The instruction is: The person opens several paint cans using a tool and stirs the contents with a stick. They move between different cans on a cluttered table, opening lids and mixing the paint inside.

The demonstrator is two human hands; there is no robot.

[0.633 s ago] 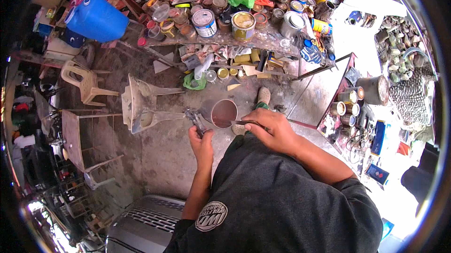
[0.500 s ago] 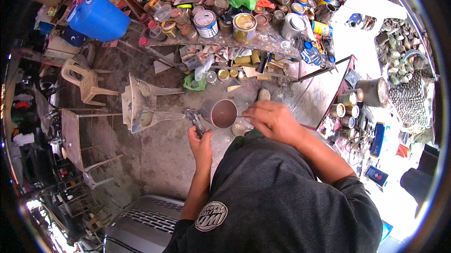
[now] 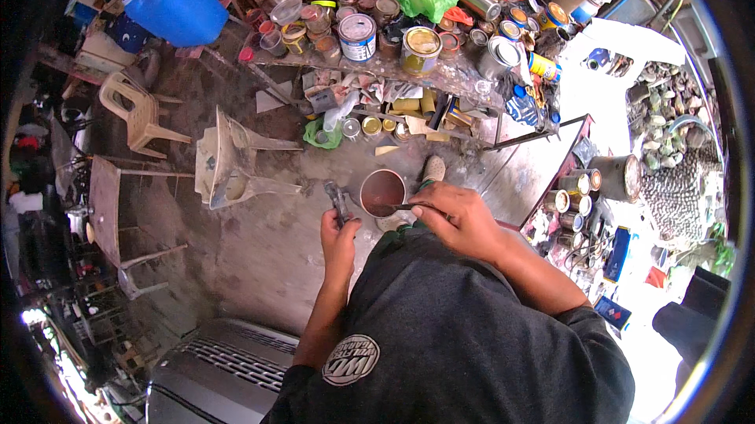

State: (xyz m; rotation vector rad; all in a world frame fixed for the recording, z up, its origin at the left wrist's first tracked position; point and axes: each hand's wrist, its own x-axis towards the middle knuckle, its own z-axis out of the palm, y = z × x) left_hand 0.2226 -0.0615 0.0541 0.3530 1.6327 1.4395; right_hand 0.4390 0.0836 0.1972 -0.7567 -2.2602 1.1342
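My left hand [image 3: 339, 241] is closed around a grey metal spray gun [image 3: 338, 197], held out in front of my body. Beside the gun is a round cup [image 3: 362, 193], which looks joined to it. Reddish-brown liquid [image 3: 383, 186] covers the inside of the cup. From the right, my right hand [image 3: 462, 221] pinches a thin dark stirring stick [image 3: 403, 207]. The stick's far end reaches over the rim and into the liquid. The cup's underside is hidden.
A workbench [image 3: 464, 87] crowded with paint cans stands ahead. Plastic chairs [image 3: 224, 160] and a small table [image 3: 104, 204] are on the left. A car's grille [image 3: 236, 361] is at lower left. More cans [image 3: 574, 202] line the right side.
My right hand has tilted the stick, and more of it now shows inside the cup. The cup is turned more upward toward me. The whole view has shifted slightly.
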